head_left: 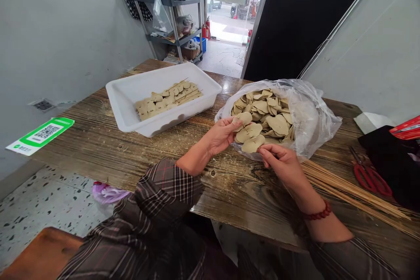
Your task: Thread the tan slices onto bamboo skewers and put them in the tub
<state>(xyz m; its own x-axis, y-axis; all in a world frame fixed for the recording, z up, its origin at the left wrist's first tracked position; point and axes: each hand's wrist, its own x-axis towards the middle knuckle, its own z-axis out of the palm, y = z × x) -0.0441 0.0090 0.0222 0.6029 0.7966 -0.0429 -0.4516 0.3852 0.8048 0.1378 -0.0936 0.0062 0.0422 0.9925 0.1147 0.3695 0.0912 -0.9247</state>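
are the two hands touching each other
Apart: the head view shows the left hand and right hand at opposite ends of a short row of flat slices.

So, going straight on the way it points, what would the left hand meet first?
Beyond its held slices, the left hand would likely meet the heaped slices in the plastic bag, or pass above; depth is unclear.

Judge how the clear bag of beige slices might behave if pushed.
The clear bag would probably crumple under the push, its film being thin and wrinkled. The beige slices may shift or spill, heaped loose at its open mouth.
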